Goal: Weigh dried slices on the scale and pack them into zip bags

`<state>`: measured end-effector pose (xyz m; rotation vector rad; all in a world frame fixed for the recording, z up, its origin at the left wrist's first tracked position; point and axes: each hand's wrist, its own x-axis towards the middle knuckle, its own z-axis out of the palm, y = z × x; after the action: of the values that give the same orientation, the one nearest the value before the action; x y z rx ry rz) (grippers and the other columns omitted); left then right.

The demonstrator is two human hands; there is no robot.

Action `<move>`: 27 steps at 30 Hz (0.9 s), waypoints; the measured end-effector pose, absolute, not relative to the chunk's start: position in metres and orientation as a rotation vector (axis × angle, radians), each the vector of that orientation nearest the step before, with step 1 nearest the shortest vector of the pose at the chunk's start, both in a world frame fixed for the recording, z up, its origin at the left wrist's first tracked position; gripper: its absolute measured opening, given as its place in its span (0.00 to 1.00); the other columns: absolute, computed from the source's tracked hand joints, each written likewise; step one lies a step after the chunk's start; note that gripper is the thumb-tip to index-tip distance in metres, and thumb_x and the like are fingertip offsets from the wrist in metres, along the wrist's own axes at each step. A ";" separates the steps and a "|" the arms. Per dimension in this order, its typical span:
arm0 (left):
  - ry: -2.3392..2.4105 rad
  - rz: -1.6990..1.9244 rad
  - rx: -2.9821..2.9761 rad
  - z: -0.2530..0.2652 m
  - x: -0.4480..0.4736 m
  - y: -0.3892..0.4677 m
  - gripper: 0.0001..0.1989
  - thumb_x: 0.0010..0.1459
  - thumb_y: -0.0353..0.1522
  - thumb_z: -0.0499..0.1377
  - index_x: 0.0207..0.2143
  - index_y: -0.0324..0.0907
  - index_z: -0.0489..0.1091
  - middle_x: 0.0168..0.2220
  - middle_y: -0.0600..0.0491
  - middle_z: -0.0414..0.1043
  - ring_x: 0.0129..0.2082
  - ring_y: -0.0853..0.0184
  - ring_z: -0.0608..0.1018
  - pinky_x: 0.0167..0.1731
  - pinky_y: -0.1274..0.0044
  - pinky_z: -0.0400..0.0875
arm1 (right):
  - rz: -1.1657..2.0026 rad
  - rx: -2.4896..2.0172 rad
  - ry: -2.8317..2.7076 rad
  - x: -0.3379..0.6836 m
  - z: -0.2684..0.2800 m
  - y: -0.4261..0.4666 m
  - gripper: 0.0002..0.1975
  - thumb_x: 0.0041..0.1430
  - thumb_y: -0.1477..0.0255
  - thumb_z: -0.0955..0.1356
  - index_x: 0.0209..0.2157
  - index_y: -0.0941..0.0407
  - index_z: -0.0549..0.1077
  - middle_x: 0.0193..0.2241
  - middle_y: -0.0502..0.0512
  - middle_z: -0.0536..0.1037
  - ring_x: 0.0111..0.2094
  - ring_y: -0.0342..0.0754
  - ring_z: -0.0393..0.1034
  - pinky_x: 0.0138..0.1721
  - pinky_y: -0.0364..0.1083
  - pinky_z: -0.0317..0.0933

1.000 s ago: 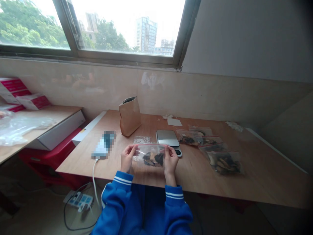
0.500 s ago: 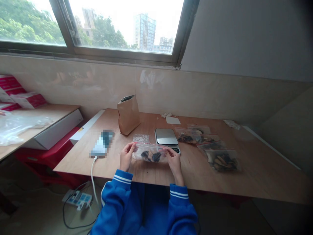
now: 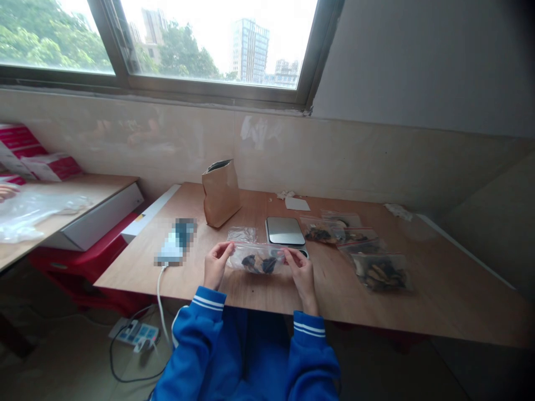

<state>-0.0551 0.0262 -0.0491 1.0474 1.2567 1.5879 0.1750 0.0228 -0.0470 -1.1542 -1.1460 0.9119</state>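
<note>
A clear zip bag [image 3: 259, 263] with dark and tan dried pieces in its bottom is stretched between my two hands, above the front part of the table. My left hand [image 3: 217, 264] pinches its top left corner. At the top right corner, my right hand [image 3: 300, 269] pinches the reddish seal edge between thumb and finger. Just behind the bag stands a kitchen scale [image 3: 286, 231] with a bare steel plate; its display is partly covered by the bag and my right hand. Flat clear plastic bags [image 3: 242, 234] lie behind my left hand.
Several filled zip bags [image 3: 381, 273] lie to the right. A brown paper pouch [image 3: 221, 194] stands open at the back left. A blurred-out phone-like device [image 3: 175, 242] with a white cable [image 3: 159, 301] lies left. Another person's hand [image 3: 7, 191] shows at the far left table.
My right hand has shifted slightly to the right along the bag's top edge, and the bag looks a little more stretched. The whole view has shifted slightly.
</note>
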 end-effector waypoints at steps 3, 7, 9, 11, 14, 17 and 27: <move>1.303 1.582 1.096 -0.048 -0.056 0.024 0.20 0.48 0.44 0.66 0.36 0.36 0.76 0.33 0.48 0.78 0.35 0.64 0.77 0.40 0.73 0.72 | 0.846 -1.177 -1.154 0.174 -0.050 0.025 0.17 0.52 0.56 0.71 0.34 0.55 0.78 0.32 0.57 0.81 0.34 0.53 0.75 0.38 0.51 0.68; 1.417 1.568 1.176 -0.048 -0.055 0.022 0.19 0.51 0.45 0.64 0.36 0.38 0.75 0.34 0.48 0.77 0.36 0.64 0.77 0.40 0.73 0.71 | 0.741 -1.213 -1.184 0.171 -0.051 0.026 0.16 0.53 0.56 0.70 0.32 0.55 0.77 0.31 0.56 0.81 0.33 0.52 0.74 0.36 0.49 0.66; 1.431 1.583 1.191 -0.049 -0.053 0.022 0.19 0.52 0.45 0.63 0.36 0.38 0.74 0.34 0.48 0.77 0.36 0.64 0.77 0.40 0.73 0.70 | 0.718 -1.214 -1.165 0.168 -0.050 0.026 0.15 0.53 0.57 0.70 0.31 0.56 0.77 0.30 0.55 0.80 0.33 0.51 0.74 0.36 0.48 0.66; 1.355 1.608 1.139 -0.051 -0.051 0.024 0.19 0.52 0.46 0.63 0.36 0.38 0.72 0.33 0.49 0.76 0.35 0.65 0.77 0.41 0.73 0.71 | 0.760 -1.174 -1.128 0.166 -0.051 0.026 0.15 0.54 0.57 0.70 0.31 0.56 0.76 0.30 0.55 0.80 0.33 0.50 0.74 0.37 0.48 0.66; 1.157 1.603 0.987 -0.056 -0.048 0.026 0.22 0.49 0.46 0.64 0.38 0.38 0.71 0.33 0.50 0.75 0.34 0.65 0.78 0.40 0.72 0.72 | 0.893 -1.086 -1.102 0.163 -0.052 0.026 0.15 0.54 0.58 0.70 0.34 0.55 0.75 0.31 0.55 0.80 0.35 0.49 0.74 0.39 0.47 0.67; 1.068 1.565 0.933 -0.059 -0.045 0.027 0.22 0.48 0.45 0.65 0.40 0.38 0.71 0.34 0.51 0.74 0.34 0.66 0.78 0.40 0.73 0.72 | 0.987 -1.030 -1.083 0.160 -0.055 0.027 0.15 0.52 0.59 0.72 0.37 0.55 0.74 0.33 0.54 0.80 0.36 0.49 0.74 0.41 0.48 0.67; 1.178 1.575 1.004 -0.057 -0.043 0.026 0.22 0.46 0.48 0.65 0.34 0.39 0.71 0.30 0.52 0.74 0.33 0.66 0.77 0.40 0.74 0.70 | 0.967 -1.090 -1.090 0.160 -0.061 0.029 0.14 0.51 0.59 0.72 0.32 0.55 0.76 0.30 0.53 0.79 0.34 0.48 0.72 0.39 0.47 0.65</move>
<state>-0.0432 0.0263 -0.0574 1.0038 1.1777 1.5753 0.1598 0.0290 -0.0606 -1.0899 -1.0904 0.9668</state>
